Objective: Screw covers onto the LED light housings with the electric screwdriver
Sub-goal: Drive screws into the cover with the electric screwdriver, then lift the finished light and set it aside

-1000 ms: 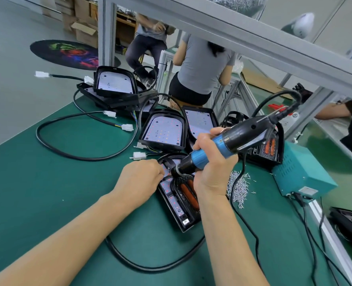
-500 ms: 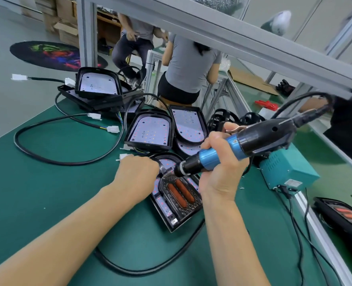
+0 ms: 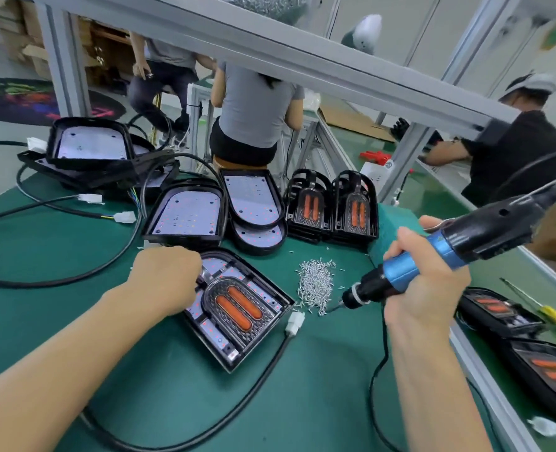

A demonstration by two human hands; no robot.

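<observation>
A: Where are the hands?
B: The left hand (image 3: 166,278) presses curled fingers on the LED light housing (image 3: 237,308), centre of the green mat. The right hand (image 3: 423,288) grips the electric screwdriver (image 3: 433,256), tip dipped into the screw pile (image 3: 315,285).
A: Risk?
B: The bit may scatter screws or lift none.

Place: a factory assembly line.
Worktop (image 3: 42,256): green mat, aluminium frame (image 3: 302,57) overhead.
Stock: stacked LED light housings (image 3: 185,213), covers (image 3: 355,207), a loose screw pile (image 3: 315,285).
People: other workers (image 3: 254,112) seated at neighbouring benches.
Storage: cardboard boxes (image 3: 12,37) behind.
</observation>
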